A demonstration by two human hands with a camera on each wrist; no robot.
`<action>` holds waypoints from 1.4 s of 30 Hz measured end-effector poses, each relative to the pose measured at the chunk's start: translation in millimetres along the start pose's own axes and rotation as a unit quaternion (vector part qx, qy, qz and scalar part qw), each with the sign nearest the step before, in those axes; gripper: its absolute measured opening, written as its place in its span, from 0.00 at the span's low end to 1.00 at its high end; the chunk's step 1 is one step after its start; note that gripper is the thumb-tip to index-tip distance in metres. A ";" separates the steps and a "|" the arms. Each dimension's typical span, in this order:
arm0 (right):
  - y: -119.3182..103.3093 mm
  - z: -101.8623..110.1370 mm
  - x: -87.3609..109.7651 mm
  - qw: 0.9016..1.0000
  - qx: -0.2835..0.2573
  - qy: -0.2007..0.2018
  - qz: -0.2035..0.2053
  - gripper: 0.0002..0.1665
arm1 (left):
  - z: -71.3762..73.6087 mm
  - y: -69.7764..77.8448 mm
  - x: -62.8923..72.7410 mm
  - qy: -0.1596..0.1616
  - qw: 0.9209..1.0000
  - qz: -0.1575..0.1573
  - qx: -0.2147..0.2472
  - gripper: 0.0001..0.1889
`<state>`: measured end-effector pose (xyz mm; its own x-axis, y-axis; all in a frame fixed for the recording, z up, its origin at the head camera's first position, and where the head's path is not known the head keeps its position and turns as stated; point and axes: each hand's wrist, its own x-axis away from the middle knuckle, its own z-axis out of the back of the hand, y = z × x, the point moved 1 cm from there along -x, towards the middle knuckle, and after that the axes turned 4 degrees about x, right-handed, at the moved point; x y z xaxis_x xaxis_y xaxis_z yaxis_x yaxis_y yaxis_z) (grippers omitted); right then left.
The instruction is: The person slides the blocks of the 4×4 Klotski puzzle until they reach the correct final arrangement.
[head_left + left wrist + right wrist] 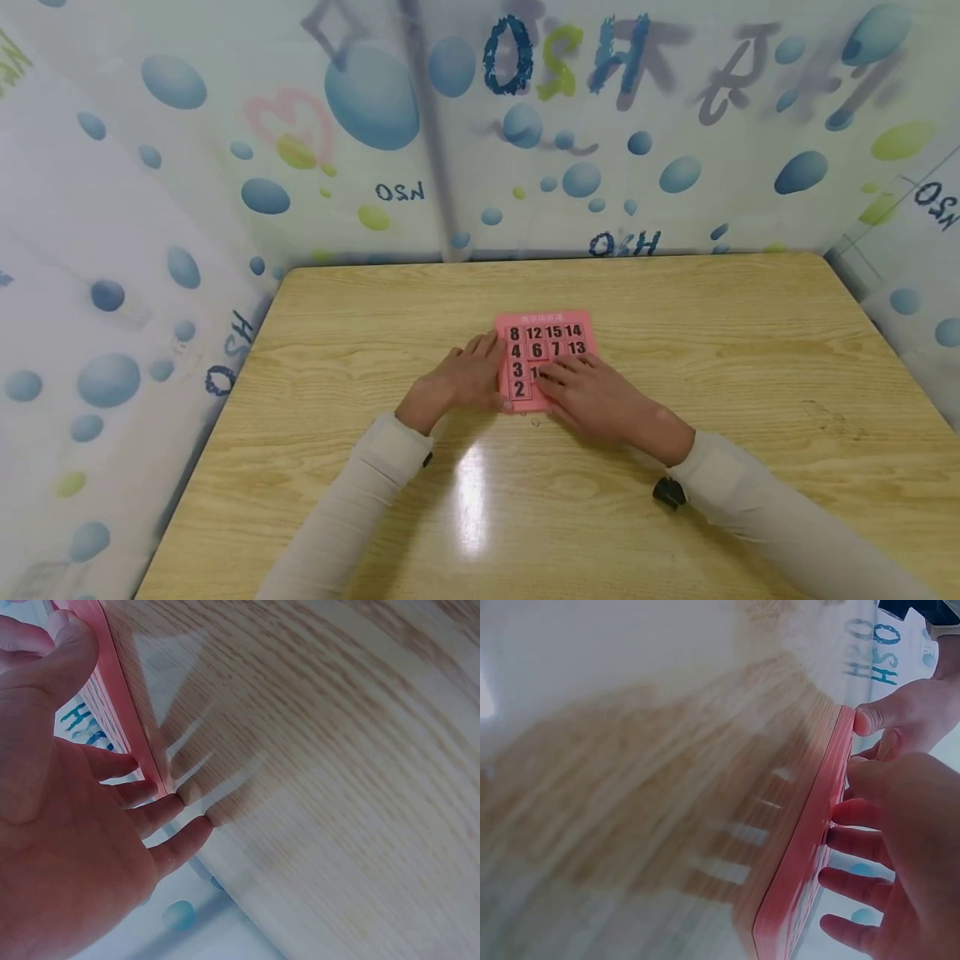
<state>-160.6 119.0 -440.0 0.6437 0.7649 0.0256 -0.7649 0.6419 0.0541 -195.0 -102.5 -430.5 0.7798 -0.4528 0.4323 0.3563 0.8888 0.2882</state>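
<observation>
A pink number slide puzzle [534, 342] lies flat on the wooden table, its black-numbered tiles facing up. My left hand [465, 375] holds its left side, fingers along that edge and thumb at the near left corner. In the left wrist view, some fingertips meet the pink frame [124, 712]. My right hand [600, 400] reaches over the lower right of the puzzle, fingers extended onto the tiles and thumb by the near edge. It hides several tiles there. Bare pink shows beside the 2 tile [519, 389].
The wooden table [675, 317] extends around the puzzle on all sides. A light curtain [630, 183] with blue and green dots and lettering hangs behind and beside it. A black band piece [669, 493] sits at the right sleeve.
</observation>
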 end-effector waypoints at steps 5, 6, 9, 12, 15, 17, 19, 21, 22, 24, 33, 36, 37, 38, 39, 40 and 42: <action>2.0 -0.1 -1.7 1.000 0.001 -0.007 -0.005 0.29 | 0.8 -0.5 -1.0 -0.004 1.000 0.000 -0.003 0.59; 2.3 -0.2 -2.0 1.000 0.001 -0.008 -0.007 0.29 | 1.0 -0.6 -1.2 -0.003 1.000 -0.001 -0.002 0.59; 3.1 -0.5 -2.8 1.000 0.002 -0.008 -0.012 0.29 | 1.6 -0.5 -1.3 -0.003 1.000 -0.001 -0.002 0.59; 3.5 -0.8 -3.0 1.000 0.004 -0.007 -0.014 0.29 | 1.9 -0.4 -1.0 -0.002 1.000 -0.002 -0.001 0.59; 4.1 -1.5 -3.2 1.000 0.003 -0.007 -0.014 0.29 | 1.7 -0.1 -1.0 -0.002 1.000 -0.002 0.000 0.59; 4.8 -1.7 -3.3 1.000 -0.004 -0.008 -0.013 0.29 | 1.4 0.0 -1.2 -0.002 1.000 -0.002 0.001 0.59; 6.1 -2.1 -3.0 1.000 -0.011 -0.011 -0.012 0.29 | 1.3 0.3 -1.2 -0.003 1.000 -0.001 0.001 0.59; 7.9 -1.6 -2.5 1.000 -0.024 -0.012 -0.012 0.29 | 1.0 0.2 -1.3 -0.004 1.000 -0.001 0.001 0.59; 9.1 -0.9 -2.1 0.999 -0.031 -0.011 -0.012 0.29 | 0.9 0.0 -1.4 -0.004 1.000 -0.001 0.002 0.59; 11.8 0.9 -1.4 0.999 -0.036 -0.009 -0.014 0.28 | 0.9 -0.3 -1.7 -0.004 1.000 0.001 0.001 0.59; 14.4 7.5 0.9 1.000 -0.029 -0.001 0.002 0.27 | 1.2 -0.7 -1.2 -0.006 1.000 0.005 -0.003 0.60; 6.5 4.8 1.3 0.999 -0.038 -0.001 0.017 0.26 | 0.7 -0.8 -2.1 -0.005 1.000 0.005 -0.005 0.60; 4.0 3.2 1.4 0.999 -0.037 -0.001 0.023 0.26 | 0.4 -0.9 -2.4 -0.004 1.000 0.004 -0.006 0.59; 1.6 2.0 1.5 0.999 -0.036 -0.003 0.028 0.26 | 0.2 -1.0 -2.8 -0.004 1.000 0.003 -0.007 0.59; -0.7 1.2 1.3 0.999 -0.035 -0.005 0.034 0.27 | 0.1 -0.9 -2.9 -0.002 1.000 0.003 -0.007 0.59; -2.8 0.7 1.1 0.999 -0.033 -0.007 0.039 0.27 | -0.1 -0.9 -3.1 -0.001 1.000 0.002 -0.009 0.59; -6.0 0.4 1.1 0.999 -0.025 -0.012 0.047 0.28 | -0.2 -0.7 -3.2 0.004 1.000 -0.001 -0.014 0.59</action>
<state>-155.2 115.9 -439.9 0.5689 0.8207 0.0521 -0.8219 0.5697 0.0011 -197.6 -101.7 -432.2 0.7833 -0.4543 0.4243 0.3719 0.8894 0.2658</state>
